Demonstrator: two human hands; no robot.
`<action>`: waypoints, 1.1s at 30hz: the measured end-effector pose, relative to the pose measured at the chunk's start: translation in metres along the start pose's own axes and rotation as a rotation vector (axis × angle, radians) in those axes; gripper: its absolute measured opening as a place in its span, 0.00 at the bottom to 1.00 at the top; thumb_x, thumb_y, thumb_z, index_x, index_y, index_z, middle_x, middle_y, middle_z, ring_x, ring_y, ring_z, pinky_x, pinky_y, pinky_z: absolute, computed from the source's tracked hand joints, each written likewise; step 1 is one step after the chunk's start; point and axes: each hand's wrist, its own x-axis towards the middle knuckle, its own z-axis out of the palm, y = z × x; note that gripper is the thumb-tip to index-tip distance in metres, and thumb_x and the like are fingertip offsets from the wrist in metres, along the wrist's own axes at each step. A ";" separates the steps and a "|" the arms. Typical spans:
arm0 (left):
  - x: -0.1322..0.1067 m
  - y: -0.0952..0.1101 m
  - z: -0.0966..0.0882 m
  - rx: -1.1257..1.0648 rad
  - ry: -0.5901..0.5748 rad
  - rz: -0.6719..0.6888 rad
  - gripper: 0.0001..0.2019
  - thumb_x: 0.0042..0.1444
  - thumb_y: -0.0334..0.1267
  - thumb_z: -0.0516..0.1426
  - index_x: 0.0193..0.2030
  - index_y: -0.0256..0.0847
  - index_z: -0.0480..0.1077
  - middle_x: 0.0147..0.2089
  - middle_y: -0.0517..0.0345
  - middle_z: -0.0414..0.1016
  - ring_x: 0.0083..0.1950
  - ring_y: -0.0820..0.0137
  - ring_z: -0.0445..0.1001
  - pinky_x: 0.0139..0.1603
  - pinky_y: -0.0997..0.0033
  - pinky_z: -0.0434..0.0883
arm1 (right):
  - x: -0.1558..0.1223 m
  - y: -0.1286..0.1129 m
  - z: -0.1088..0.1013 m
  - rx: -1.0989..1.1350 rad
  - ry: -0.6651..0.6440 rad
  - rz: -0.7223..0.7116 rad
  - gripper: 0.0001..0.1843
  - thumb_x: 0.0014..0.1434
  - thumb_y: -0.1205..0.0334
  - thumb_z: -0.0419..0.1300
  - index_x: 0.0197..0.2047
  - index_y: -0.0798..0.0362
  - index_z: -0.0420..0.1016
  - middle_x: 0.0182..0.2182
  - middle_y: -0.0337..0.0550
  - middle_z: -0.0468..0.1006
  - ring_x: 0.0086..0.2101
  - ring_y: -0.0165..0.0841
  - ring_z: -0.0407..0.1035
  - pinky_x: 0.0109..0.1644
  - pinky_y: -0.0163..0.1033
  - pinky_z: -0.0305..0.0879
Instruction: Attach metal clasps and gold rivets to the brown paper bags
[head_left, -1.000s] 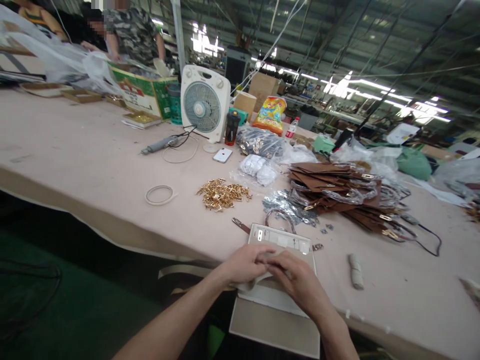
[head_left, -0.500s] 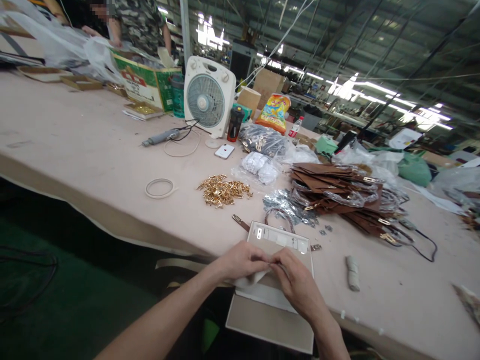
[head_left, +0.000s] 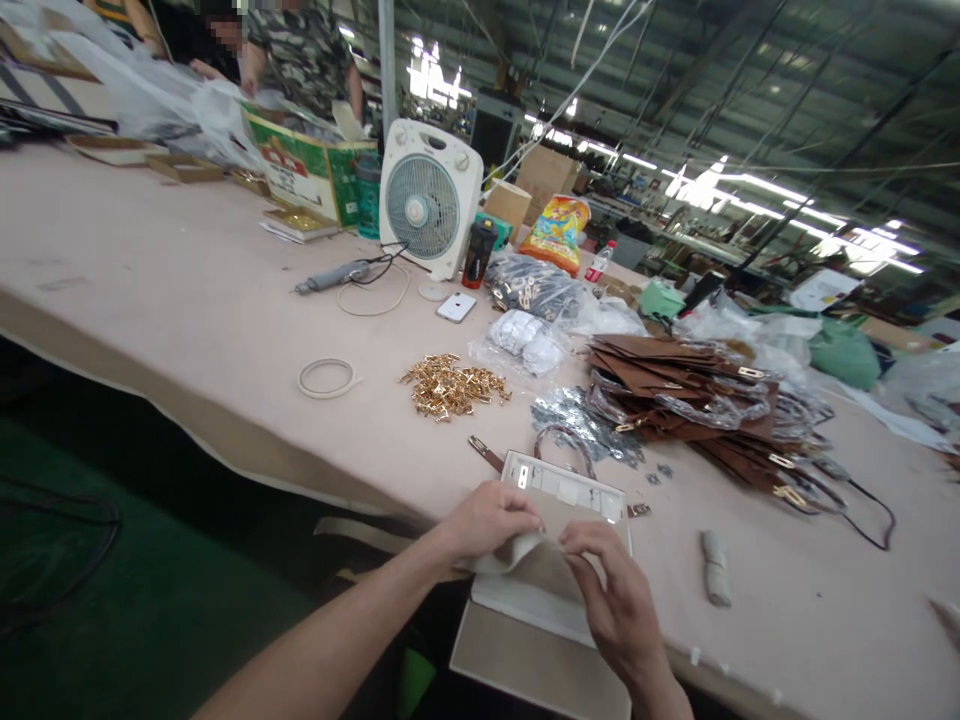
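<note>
A cream-coloured bag (head_left: 559, 580) lies at the near edge of the long table (head_left: 187, 310), part of it hanging over the edge. Its beige flap (head_left: 540, 560) is lifted and curled. My left hand (head_left: 487, 520) pinches the flap's left edge. My right hand (head_left: 619, 600) grips the flap from the right, fingers closed on it. A brown strap (head_left: 486, 452) and a curved handle (head_left: 559, 432) show just behind the bag. Small metal fittings sit along the bag's top edge.
A heap of gold clasps (head_left: 454, 385), silver parts (head_left: 577, 415), a tape ring (head_left: 326, 378), stacked brown leather pieces (head_left: 675, 385), a grey roll (head_left: 716, 567), a phone (head_left: 456, 306), a white fan (head_left: 429, 198), a power tool (head_left: 330, 277). People stand at the far left end.
The flap has been raised and peeled back from the bag. My right hand slid lower and to the right; my left hand stayed on the flap's left edge.
</note>
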 end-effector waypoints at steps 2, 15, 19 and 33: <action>-0.002 0.000 0.001 0.014 -0.035 0.034 0.13 0.55 0.43 0.62 0.37 0.35 0.83 0.31 0.58 0.78 0.32 0.71 0.69 0.34 0.74 0.64 | 0.004 0.004 -0.010 0.041 0.121 0.068 0.05 0.72 0.59 0.57 0.45 0.44 0.74 0.42 0.46 0.78 0.46 0.41 0.74 0.51 0.44 0.71; -0.014 0.008 -0.013 -0.045 -0.355 0.083 0.21 0.59 0.55 0.65 0.45 0.37 0.84 0.36 0.55 0.81 0.35 0.70 0.71 0.39 0.74 0.67 | 0.085 0.035 0.036 0.048 0.000 0.269 0.16 0.65 0.46 0.60 0.37 0.47 0.81 0.59 0.50 0.74 0.61 0.49 0.66 0.70 0.60 0.55; -0.013 0.005 -0.012 -0.009 -0.350 0.118 0.19 0.59 0.51 0.64 0.46 0.38 0.84 0.39 0.54 0.83 0.38 0.69 0.74 0.42 0.75 0.69 | 0.085 0.039 0.046 0.015 0.009 0.269 0.14 0.65 0.49 0.60 0.35 0.48 0.81 0.58 0.50 0.74 0.60 0.48 0.66 0.69 0.57 0.56; -0.011 0.006 -0.017 0.038 -0.379 0.158 0.15 0.62 0.46 0.63 0.48 0.39 0.84 0.43 0.54 0.85 0.42 0.68 0.79 0.46 0.77 0.72 | 0.087 0.043 0.047 0.041 -0.038 0.278 0.13 0.65 0.50 0.59 0.36 0.48 0.80 0.58 0.50 0.75 0.59 0.46 0.67 0.68 0.54 0.57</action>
